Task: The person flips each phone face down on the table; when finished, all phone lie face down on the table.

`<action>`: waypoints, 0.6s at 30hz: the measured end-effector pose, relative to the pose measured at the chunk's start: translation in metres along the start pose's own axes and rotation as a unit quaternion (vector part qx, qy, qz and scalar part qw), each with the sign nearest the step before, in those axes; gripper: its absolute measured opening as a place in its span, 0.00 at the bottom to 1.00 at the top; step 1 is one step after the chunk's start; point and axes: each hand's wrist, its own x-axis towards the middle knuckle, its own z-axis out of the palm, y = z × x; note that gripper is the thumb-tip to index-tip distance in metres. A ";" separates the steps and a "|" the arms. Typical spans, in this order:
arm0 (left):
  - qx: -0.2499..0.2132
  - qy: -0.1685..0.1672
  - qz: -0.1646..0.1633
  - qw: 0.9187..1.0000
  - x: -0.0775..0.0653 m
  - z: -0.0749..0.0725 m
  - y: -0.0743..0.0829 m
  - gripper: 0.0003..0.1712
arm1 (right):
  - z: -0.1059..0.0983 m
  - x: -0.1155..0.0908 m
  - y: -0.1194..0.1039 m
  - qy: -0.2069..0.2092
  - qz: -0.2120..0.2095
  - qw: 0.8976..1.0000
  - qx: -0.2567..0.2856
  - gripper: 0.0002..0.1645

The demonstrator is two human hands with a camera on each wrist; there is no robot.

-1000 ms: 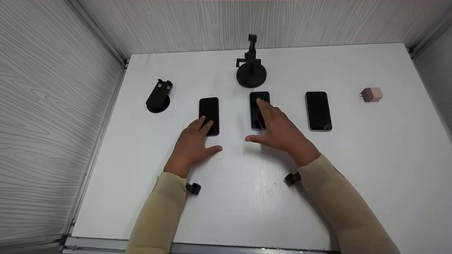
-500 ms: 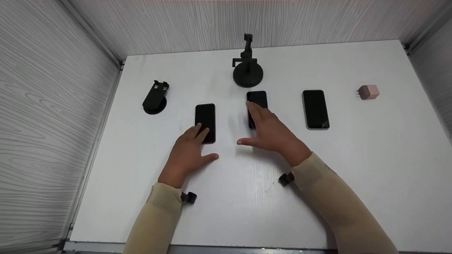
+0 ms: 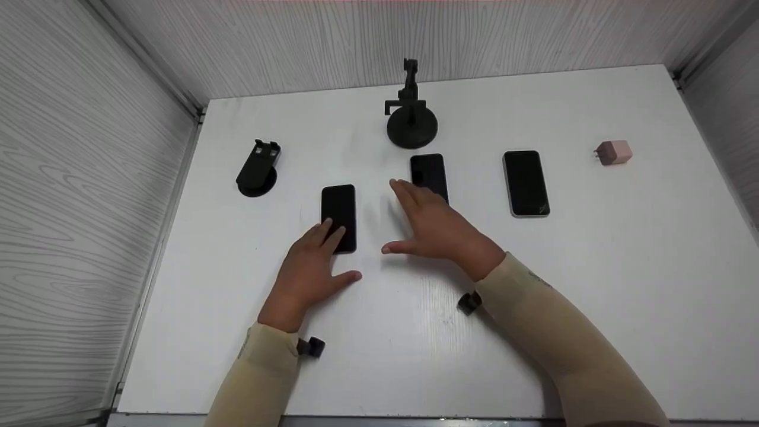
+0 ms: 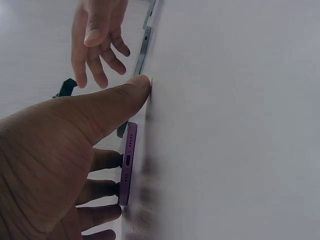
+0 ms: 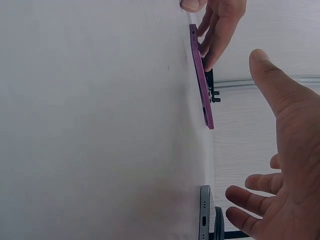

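A smartphone with a dark screen and a purple edge [image 4: 128,162] lies flat at the left; in the head view its screen [image 3: 338,201] faces up. My left hand [image 3: 305,273] rests its fingertips on the phone's lower half, thumb spread out to the side. Toward the middle, my right hand [image 3: 436,228] hovers with fingers extended and holds nothing. It partly covers a second smartphone [image 3: 429,169], whose silver edge [image 5: 204,212] shows in the right wrist view. A third smartphone [image 3: 526,184] lies face up farther right.
A black phone stand with a round base [image 3: 412,126] is upright at the back middle. Another black phone holder [image 3: 258,169] sits at the left. A pink charger plug [image 3: 614,152] lies at the far right. Patterned panels [image 3: 427,35] wall the white table [image 3: 385,367].
My left hand has slid the left phone toward me. My right hand has shifted left, away from the middle phone and toward the left one. The view has shifted slightly.
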 end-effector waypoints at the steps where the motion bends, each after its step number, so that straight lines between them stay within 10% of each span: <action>1: -0.002 0.001 0.000 1.000 -0.001 0.000 0.000 0.58 | 0.000 0.001 -0.002 -0.003 0.001 1.000 -0.001 0.80; 18: -0.008 0.000 0.000 1.000 -0.023 0.000 -0.002 0.57 | 0.005 0.018 -0.016 -0.026 -0.015 1.000 0.001 0.80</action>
